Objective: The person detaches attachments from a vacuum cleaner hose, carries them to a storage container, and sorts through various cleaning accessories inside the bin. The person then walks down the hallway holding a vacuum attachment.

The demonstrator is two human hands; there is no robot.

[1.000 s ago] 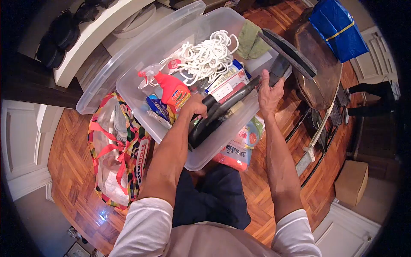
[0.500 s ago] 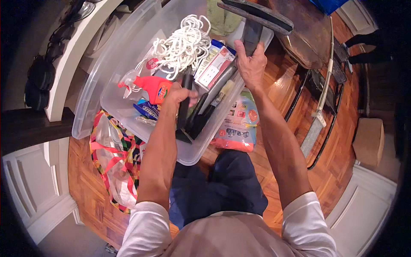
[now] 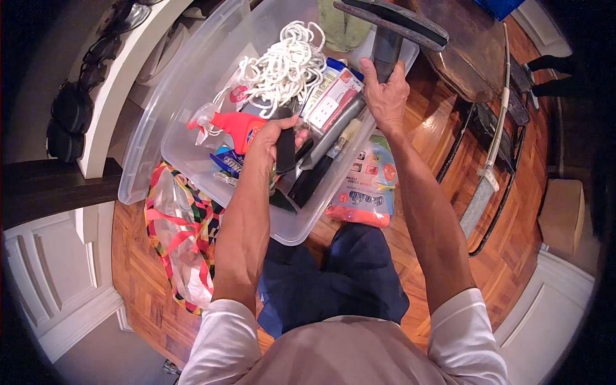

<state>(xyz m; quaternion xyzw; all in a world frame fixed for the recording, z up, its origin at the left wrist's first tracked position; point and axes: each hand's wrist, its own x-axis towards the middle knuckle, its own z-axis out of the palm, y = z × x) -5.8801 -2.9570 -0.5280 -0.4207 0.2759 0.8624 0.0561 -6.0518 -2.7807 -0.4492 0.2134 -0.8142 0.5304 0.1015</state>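
Observation:
My right hand (image 3: 387, 96) grips the grey neck of a vacuum floor nozzle (image 3: 394, 25), whose wide dark head is above the bin's far right corner. My left hand (image 3: 274, 142) is closed around a flat black bar-shaped piece (image 3: 285, 141) over the middle of the clear plastic bin (image 3: 289, 228). Beside that hand lies a red spray bottle (image 3: 234, 127). Farther in is a tangled white rope (image 3: 285, 67). A red-and-white package (image 3: 330, 106), a grey tube (image 3: 333, 135) and a brush (image 3: 346, 138) lie along the bin's right side.
A patterned bag (image 3: 183, 237) stands on the wooden floor left of the bin. An orange-and-blue plastic pack (image 3: 362, 192) lies to the right. Beyond it is a metal-framed trolley (image 3: 487, 163). Caps (image 3: 67, 122) line the left shelf, and another person's legs (image 3: 552, 74) show far right.
My left hand has lifted slightly with the black piece, which now stands clearer of the dark items beneath. The view has shifted a little; my right hand keeps its hold on the nozzle.

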